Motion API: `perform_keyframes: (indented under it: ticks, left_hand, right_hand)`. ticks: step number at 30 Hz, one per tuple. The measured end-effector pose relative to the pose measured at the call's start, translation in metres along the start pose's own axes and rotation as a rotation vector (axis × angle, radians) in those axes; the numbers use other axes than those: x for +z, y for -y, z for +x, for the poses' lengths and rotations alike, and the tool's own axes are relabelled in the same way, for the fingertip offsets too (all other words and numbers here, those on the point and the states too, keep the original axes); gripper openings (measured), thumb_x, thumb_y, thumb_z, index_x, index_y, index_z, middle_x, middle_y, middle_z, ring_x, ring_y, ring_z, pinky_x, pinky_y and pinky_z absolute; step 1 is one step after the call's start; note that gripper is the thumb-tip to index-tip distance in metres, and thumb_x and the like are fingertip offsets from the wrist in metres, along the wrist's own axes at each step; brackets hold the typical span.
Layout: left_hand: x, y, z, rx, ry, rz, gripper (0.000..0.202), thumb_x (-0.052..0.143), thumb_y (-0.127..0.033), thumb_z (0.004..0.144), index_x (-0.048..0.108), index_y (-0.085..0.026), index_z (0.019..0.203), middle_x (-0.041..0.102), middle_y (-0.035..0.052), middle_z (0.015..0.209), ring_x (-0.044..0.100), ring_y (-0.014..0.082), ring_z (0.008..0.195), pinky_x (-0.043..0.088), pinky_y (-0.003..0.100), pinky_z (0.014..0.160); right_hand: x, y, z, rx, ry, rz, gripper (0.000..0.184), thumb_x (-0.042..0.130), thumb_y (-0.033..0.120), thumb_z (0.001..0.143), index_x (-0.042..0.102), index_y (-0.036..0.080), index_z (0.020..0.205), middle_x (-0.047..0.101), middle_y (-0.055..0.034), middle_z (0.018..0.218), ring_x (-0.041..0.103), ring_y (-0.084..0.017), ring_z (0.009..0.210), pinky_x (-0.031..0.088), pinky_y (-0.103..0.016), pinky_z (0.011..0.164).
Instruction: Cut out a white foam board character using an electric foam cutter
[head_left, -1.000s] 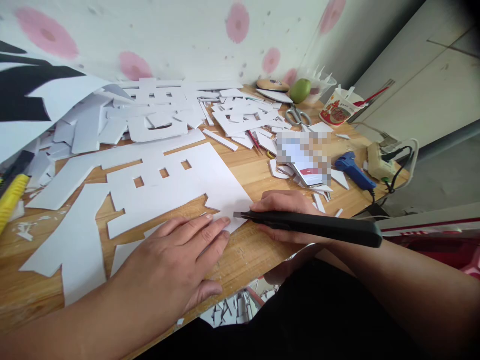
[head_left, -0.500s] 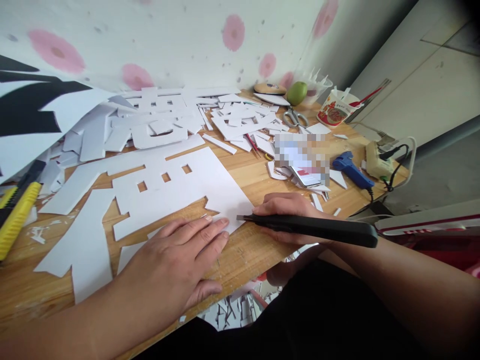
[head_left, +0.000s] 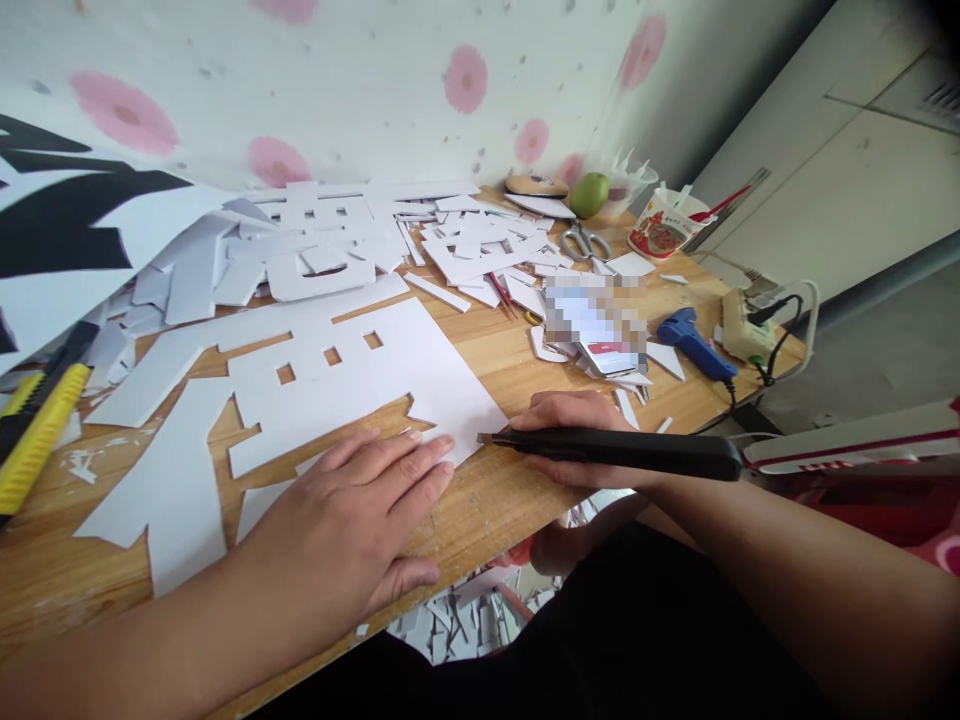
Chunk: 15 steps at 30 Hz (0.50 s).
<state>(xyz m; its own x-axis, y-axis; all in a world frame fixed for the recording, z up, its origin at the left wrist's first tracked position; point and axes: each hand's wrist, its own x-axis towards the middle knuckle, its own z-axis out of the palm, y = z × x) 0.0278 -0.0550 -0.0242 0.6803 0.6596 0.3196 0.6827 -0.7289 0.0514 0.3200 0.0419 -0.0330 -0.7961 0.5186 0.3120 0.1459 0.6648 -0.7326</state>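
Observation:
My left hand (head_left: 375,500) lies flat with its fingers stretched out, pressing on the near edge of a white foam board sheet (head_left: 442,360). Small square windows and notched edges are cut in this sheet. Closed around a black utility knife (head_left: 622,450), my right hand (head_left: 574,410) rests at the sheet's right corner. The blade points left and its tip is at the board's edge; whether it has entered the board I cannot tell. Left of my left hand lies another cut white piece (head_left: 180,480), partly hidden by my forearm.
White offcuts (head_left: 465,245) pile up at the back. On the right are a phone (head_left: 607,355), scissors (head_left: 585,242), a blue glue gun (head_left: 697,345), a power strip (head_left: 750,325) and a paper tub (head_left: 664,228). A yellow cutter (head_left: 41,435) lies far left. Scraps (head_left: 457,620) sit below the table edge.
The view has shifted slightly. The knife's handle end sits a little higher and further left, while its tip stays near the sheet's corner. My left hand remains flat in place.

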Motion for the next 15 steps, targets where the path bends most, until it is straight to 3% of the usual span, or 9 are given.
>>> perform_keyframes:
  ticks: [4, 9, 15]
  left_hand:
    - [0.003, -0.007, -0.001, -0.043, 0.019, 0.003, 0.067, 0.075, -0.063, 0.078, 0.068, -0.013, 0.122, 0.066, 0.0108, 0.136, 0.059, 0.0322, 0.124, 0.030, 0.045, 0.114]
    - [0.001, -0.018, 0.004, -0.034, 0.054, 0.102, 0.082, 0.081, -0.067, 0.066, 0.070, -0.008, 0.122, 0.065, 0.0169, 0.136, 0.061, 0.0356, 0.122, 0.040, 0.045, 0.109]
    - [-0.007, -0.031, 0.018, -0.090, 0.099, 0.171, 0.083, 0.083, -0.073, 0.058, 0.077, -0.007, 0.108, 0.072, 0.0184, 0.124, 0.068, 0.0358, 0.111, 0.052, 0.042, 0.096]
  right_hand:
    - [0.007, 0.008, 0.003, 0.106, -0.091, -0.073, 0.028, 0.072, 0.020, 0.083, 0.067, 0.022, 0.110, 0.074, -0.0029, 0.096, 0.070, -0.015, 0.082, 0.054, -0.025, 0.072]
    - [0.008, 0.028, 0.017, -0.034, -0.182, -0.203, 0.020, 0.069, 0.018, 0.077, 0.068, 0.020, 0.097, 0.070, -0.0012, 0.077, 0.065, -0.014, 0.064, 0.051, -0.024, 0.058]
    - [0.000, 0.033, 0.034, 0.085, -0.343, -0.026, 0.018, 0.072, 0.035, 0.084, 0.067, 0.020, 0.093, 0.072, -0.0024, 0.082, 0.068, -0.015, 0.072, 0.054, -0.024, 0.064]
